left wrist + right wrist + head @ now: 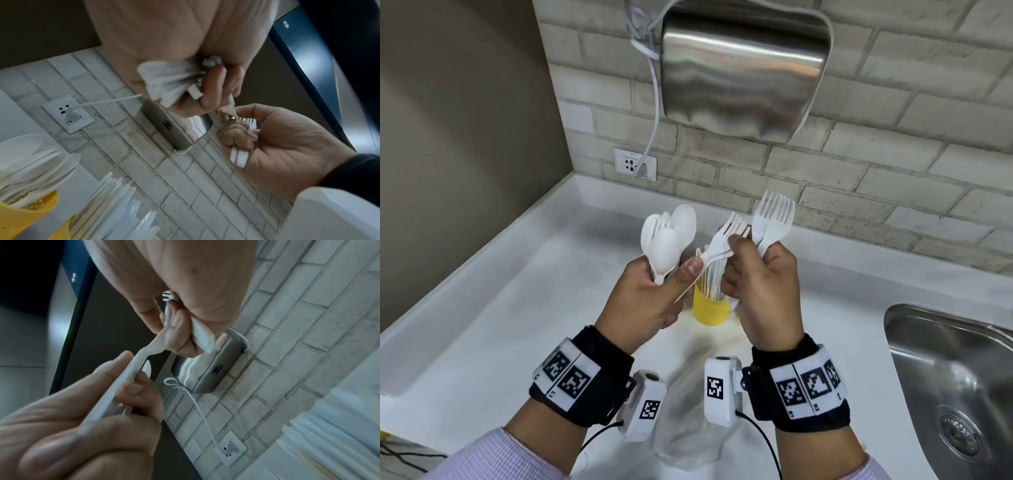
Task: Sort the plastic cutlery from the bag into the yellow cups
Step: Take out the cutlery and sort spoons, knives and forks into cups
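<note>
My left hand (654,291) grips a bunch of white plastic spoons (667,236), bowls up, and its thumb pins the handle of one white fork (722,240). That fork's tines lie at my right hand (763,284), whose thumb and forefinger pinch it. The right hand also holds two or three more forks (772,219) upright in its fist. Both hands hover above a yellow cup (710,306) filled with white knives. In the left wrist view a second yellow cup (24,214) holds spoons. The right wrist view shows the shared fork (131,368) running between both hands.
A crumpled clear plastic bag (688,428) lies on the white counter (517,325) between my wrists. A steel sink (945,377) is set in at the right. On the brick wall behind hang a steel hand dryer (743,68) and a wall socket (635,164).
</note>
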### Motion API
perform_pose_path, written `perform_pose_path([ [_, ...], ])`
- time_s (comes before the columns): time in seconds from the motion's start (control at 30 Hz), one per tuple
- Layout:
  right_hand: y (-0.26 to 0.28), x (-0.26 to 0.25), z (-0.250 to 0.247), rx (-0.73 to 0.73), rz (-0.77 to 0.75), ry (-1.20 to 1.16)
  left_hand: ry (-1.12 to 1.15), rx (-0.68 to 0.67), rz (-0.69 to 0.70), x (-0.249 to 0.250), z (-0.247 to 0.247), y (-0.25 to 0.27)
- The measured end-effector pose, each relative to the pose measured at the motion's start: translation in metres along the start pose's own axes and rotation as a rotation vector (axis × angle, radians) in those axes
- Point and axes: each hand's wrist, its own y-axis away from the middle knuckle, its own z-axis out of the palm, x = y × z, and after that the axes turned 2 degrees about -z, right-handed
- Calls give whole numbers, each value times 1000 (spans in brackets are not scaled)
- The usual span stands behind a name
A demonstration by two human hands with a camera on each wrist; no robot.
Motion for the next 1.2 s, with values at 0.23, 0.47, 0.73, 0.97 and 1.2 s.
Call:
perform_pose_path([
  [0.23,10,0,7,-198,171,-101,-40,4,91,3,12,1],
  [0.47,10,-3,7,-73,139,-177,-192,19,132,0,17,6],
  [0.73,1,-34,-9,73,-54,-421,-291,117,175,-9,10,1],
  [0.97,10,-50,-13,-110,-199,210,-369,35,239,-2,8,2],
  [1.2,13,-41,-12,-241,-141,462,-329,-33,137,-7,4,1],
])
